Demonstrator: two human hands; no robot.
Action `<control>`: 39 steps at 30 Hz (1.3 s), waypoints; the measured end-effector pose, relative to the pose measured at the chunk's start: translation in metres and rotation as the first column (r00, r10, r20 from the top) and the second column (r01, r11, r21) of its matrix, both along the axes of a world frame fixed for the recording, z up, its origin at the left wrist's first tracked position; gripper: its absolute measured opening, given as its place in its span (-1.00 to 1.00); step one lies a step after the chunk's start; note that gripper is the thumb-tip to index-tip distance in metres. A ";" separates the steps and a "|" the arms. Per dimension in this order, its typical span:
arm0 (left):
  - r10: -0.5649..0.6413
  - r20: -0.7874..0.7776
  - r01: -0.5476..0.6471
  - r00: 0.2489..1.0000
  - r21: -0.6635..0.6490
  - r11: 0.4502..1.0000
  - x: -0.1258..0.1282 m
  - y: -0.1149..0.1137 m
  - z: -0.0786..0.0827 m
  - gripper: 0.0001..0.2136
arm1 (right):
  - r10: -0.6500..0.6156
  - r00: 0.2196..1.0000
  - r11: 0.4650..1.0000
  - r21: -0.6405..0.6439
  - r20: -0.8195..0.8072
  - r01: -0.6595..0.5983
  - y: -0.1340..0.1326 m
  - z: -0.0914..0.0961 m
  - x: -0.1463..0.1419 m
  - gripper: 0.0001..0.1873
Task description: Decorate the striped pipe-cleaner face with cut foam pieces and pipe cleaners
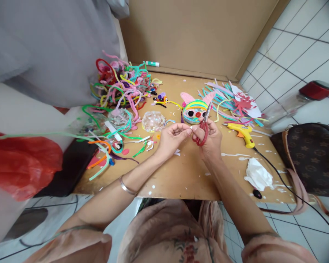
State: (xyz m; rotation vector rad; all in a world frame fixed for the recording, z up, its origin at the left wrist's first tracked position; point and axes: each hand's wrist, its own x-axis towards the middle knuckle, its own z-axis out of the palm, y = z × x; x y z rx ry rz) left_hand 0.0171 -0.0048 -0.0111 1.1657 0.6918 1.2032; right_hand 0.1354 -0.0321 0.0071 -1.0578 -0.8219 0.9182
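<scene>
My right hand [210, 140] grips red-handled scissors [203, 128], blades pointing up and away. My left hand [172, 137] pinches a tiny white piece [191, 128] right by the scissor handles; I cannot make out what it is. Both hands hover over a brown cardboard work surface [186, 171]. Just beyond them lies a round pipe-cleaner face [195, 110] with pink ears, black eyes and a red nose.
A tangled heap of coloured pipe cleaners [120, 86] fills the left. A clear bumpy ball [153, 121], a yellow glue gun [241, 133] with its black cord, straight pipe cleaners [224, 100], crumpled white tissue [258, 175], a brown bag [312, 157] and a red plastic bag [19, 160] surround me.
</scene>
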 end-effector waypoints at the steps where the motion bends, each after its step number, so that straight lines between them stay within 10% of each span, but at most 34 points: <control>1: 0.002 0.005 -0.002 1.000 -0.011 1.000 0.000 0.000 0.000 -0.70 | -0.006 1.000 1.000 0.001 0.016 0.006 -0.001 -0.001 0.000 -0.51; 15: 0.131 -0.061 -0.125 0.990 0.091 0.988 -0.007 0.003 0.003 -0.70 | 0.073 0.937 0.997 -0.013 0.341 -0.073 -0.001 -0.021 0.015 -0.48; 22: 0.225 0.061 -0.230 0.972 0.094 0.969 -0.013 0.016 0.004 -0.69 | 0.210 0.301 0.976 -0.181 0.930 -0.122 -0.011 -0.022 0.012 -0.64; 27: 0.089 0.113 -0.084 0.990 -0.049 0.995 -0.007 0.012 0.007 -0.67 | 0.256 0.082 0.962 -0.245 0.963 -0.123 -0.011 -0.019 0.009 -0.66; 33: 0.017 0.217 0.026 0.976 -0.196 0.980 -0.006 0.007 0.012 -0.69 | 0.329 0.030 0.928 -0.318 0.944 -0.197 -0.014 -0.023 0.005 -0.70; 39: -0.025 0.240 0.096 0.970 -0.290 0.952 -0.005 0.006 0.011 -0.75 | 0.269 0.154 0.948 -0.234 0.951 -0.215 -0.014 -0.023 0.009 -0.74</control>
